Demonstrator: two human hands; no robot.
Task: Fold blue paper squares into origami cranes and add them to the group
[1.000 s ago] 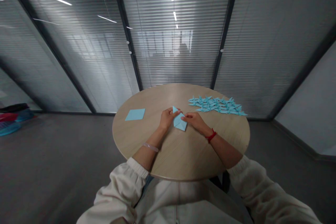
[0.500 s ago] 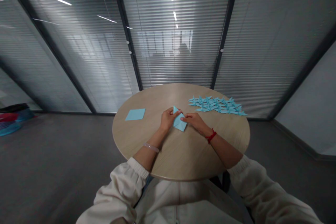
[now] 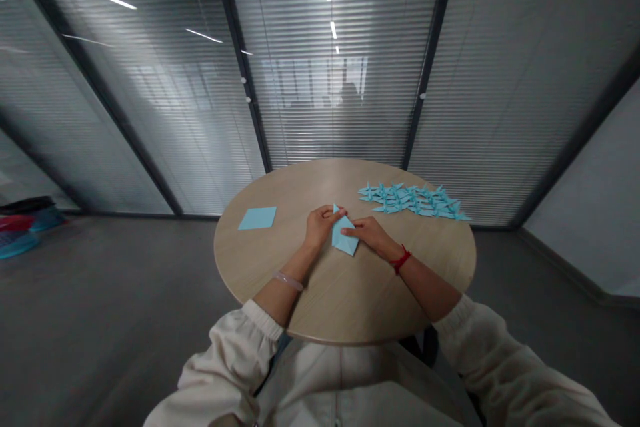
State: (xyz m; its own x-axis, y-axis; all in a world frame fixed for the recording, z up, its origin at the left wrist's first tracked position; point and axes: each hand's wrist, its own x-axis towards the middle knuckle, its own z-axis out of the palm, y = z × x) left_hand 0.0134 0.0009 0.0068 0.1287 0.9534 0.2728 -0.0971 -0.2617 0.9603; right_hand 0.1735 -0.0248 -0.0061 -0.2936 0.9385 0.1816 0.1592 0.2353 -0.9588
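Observation:
A partly folded piece of light-blue origami paper is between my two hands, just above or on the round table; the exact gap cannot be made out. My left hand grips its upper left edge, thumb on top near the pointed tip. From the right, my right hand pinches the opposite edge, its thumb lying across the paper's face. The fingers behind the paper are partly hidden. To the left lies a flat stack or sheet of blue paper. Folded blue paper cranes stand in rows at the back right.
The round wooden table has its near edge close to my body. Glass panels with blinds rise behind it. A blue and red bag or bin sits on the floor at far left.
The folded paper has shifted slightly down and right. My right thumb has slid a little left over its face, while the left hand stays almost in place.

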